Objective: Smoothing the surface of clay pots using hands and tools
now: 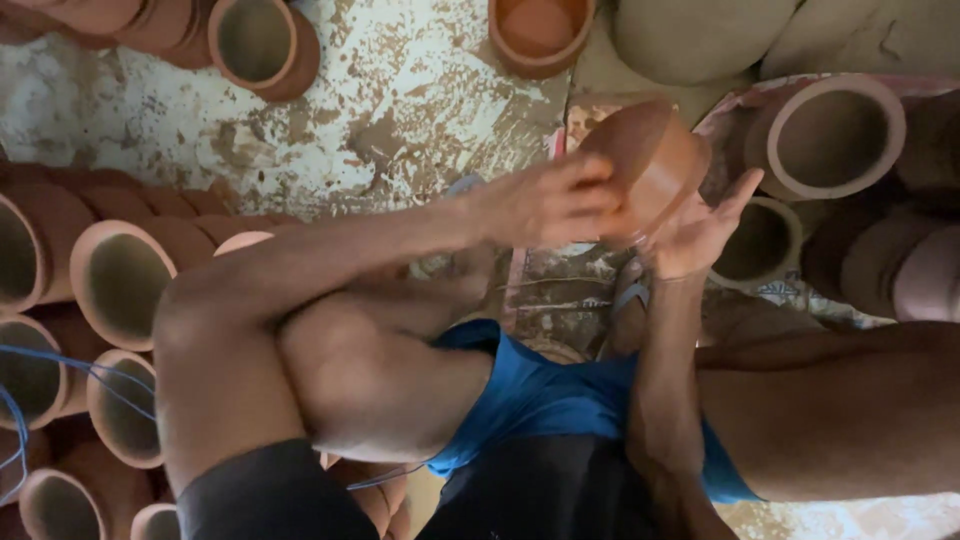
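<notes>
I hold a small round terracotta pot (650, 160) up in front of me with both hands. My left hand (545, 205) presses against its left side, fingers curled over the clay. My right hand (695, 235) cups it from below and the right, palm up with fingers spread along the pot. The pot is tilted, its rounded bottom facing me. My bare knees and blue shorts (560, 395) fill the lower middle of the view.
Several clay pots lie on their sides in rows at the left (120, 280). More pots stand at the right (835, 135) and along the top (255, 40). A stained, mud-spattered floor (400, 110) lies beyond my hands. Large grey sacks (700, 35) sit at top right.
</notes>
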